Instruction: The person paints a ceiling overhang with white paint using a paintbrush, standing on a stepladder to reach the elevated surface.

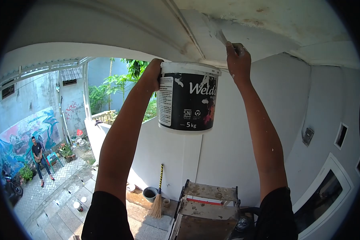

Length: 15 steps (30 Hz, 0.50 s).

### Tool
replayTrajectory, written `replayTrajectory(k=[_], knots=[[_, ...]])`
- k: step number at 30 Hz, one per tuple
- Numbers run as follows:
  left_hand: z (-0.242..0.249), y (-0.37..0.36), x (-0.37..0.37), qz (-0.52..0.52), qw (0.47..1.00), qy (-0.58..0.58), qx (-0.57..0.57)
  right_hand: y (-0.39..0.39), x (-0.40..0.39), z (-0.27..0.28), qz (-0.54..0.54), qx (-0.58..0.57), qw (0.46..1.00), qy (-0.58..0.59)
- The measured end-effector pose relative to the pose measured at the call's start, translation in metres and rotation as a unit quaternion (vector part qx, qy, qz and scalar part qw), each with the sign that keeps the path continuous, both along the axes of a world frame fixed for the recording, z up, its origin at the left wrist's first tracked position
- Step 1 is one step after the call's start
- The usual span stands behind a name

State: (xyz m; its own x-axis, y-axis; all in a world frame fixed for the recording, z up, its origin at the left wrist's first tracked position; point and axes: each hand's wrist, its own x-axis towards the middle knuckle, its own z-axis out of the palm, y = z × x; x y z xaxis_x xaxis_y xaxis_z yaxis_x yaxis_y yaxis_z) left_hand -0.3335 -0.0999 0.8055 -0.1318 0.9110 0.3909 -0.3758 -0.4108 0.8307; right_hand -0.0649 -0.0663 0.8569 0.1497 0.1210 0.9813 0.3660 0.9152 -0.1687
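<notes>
My left hand grips the rim of a paint bucket at its left side, holding it up near the ceiling. The bucket is white with a black label marked "5 kg", and pale paint smears its rim; its contents are hidden. Higher and to the right, my right hand is closed around the handle of a paintbrush. The bristles reach the grey ceiling surface, where they look blurred against wet, pale paint. Small paint spots dot my right hand and forearm.
Below me stands a paint-stained stepladder. A broom and a dark bucket are by the white wall. A wall box and a white-framed door are at right. Outside, a person leans near a mural.
</notes>
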Motion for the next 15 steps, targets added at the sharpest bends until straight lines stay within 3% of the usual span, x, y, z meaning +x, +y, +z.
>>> replayTrajectory(k=[3,5,9,11,12,15], knots=[[0.001,-0.002,0.006,0.0,1.0,0.009,0.011,-0.006,-0.008,0.021,-0.039,0.06,0.991,-0.109],[0.0,-0.008,0.01,0.006,0.999,0.017,0.033,-0.01,-0.022,0.034,-0.067,0.079,0.988,-0.114],[-0.004,-0.003,0.003,0.006,1.0,0.017,0.017,-0.003,-0.014,0.005,-0.032,0.05,0.998,0.018],[-0.003,-0.011,0.014,-0.001,1.0,-0.007,0.02,0.013,0.006,-0.019,0.04,-0.019,0.989,0.143],[-0.006,-0.014,0.013,-0.001,1.0,-0.006,0.021,0.013,0.006,-0.027,0.04,-0.018,0.989,0.144],[-0.002,-0.028,0.019,-0.009,0.999,0.035,0.019,0.014,-0.002,-0.02,0.022,0.04,0.999,0.007]])
